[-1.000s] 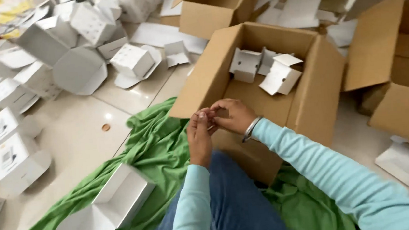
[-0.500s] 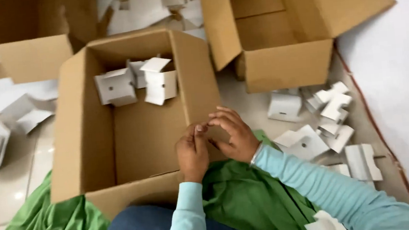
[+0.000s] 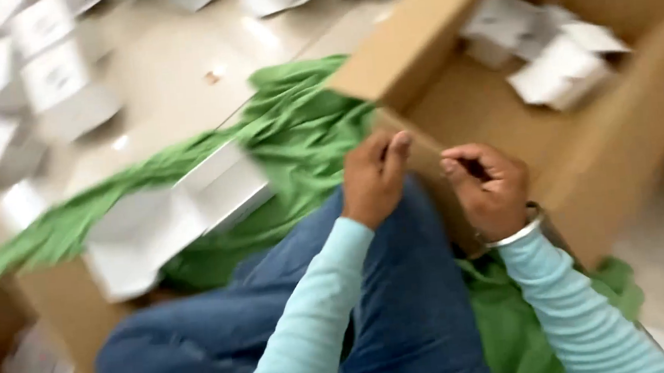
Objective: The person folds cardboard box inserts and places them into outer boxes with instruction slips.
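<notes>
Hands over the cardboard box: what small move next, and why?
Probably reaching the left hand to the flat white piece on the green cloth. Both hands look empty, though blurred; the right hand is curled at the cardboard box, which already holds white boxes.

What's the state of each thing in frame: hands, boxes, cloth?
left hand: raised in front of the box corner, fingers curled, nothing seen in it.
right hand: loosely closed, apart from the left; blur hides any contents.
cardboard box: open at the top, small white boxes lying loose inside.
green cloth: crumpled, spread on the floor under the knee.
white tray: open, lying on the cloth.
folded white boxes: scattered on the floor, blurred.
</notes>
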